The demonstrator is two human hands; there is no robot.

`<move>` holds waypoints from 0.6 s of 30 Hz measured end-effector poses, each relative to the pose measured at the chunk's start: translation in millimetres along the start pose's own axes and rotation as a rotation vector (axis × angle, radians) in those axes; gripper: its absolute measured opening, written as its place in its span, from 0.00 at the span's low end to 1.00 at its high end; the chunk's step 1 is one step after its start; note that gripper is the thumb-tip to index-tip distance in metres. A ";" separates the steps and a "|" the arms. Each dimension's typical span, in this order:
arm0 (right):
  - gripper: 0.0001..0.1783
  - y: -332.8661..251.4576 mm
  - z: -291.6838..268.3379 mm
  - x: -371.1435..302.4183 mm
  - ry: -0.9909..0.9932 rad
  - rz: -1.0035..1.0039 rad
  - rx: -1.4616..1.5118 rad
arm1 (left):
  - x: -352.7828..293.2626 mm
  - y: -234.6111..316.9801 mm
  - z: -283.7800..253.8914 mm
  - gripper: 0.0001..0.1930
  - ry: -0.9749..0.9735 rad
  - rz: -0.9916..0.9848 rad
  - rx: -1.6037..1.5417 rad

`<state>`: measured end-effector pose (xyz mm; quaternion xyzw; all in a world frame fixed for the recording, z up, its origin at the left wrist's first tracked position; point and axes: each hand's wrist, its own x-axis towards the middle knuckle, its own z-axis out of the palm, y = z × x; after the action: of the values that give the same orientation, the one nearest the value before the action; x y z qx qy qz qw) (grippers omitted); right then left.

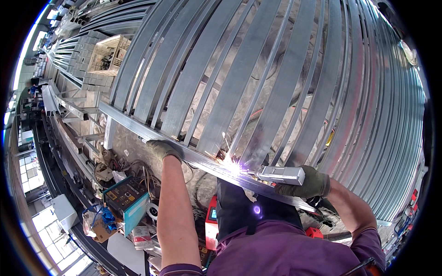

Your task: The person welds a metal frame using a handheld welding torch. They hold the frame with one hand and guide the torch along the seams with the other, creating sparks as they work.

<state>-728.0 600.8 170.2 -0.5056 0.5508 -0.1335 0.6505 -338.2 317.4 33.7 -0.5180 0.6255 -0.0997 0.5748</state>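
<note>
One welder (282,174): was held, lower right, in the closed grip of the right hand (311,182).
Rail (202,159): was touched left of centre by the left hand (164,149); closure could not be told.

Left hand (163,149) on metal rail (195,157), right hand (312,183) holding welding tool (281,174), bright sparks (231,166)

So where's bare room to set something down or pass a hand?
Gaps between the middle bars, away from the sparks, look passable. Bare floor lies between the leg, rail and cables. Crowded: around the teal box, the packed bars on the right, and around the torch in the right hand.
</note>
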 end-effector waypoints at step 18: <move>0.34 4.2 1.7 -7.4 0.001 0.063 0.017 | -2.6 2.6 -5.8 0.36 -0.022 -0.038 0.071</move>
<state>-730.8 609.0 170.8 -0.4822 0.5656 -0.1178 0.6586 -344.9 317.7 35.3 -0.5102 0.6054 -0.1270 0.5975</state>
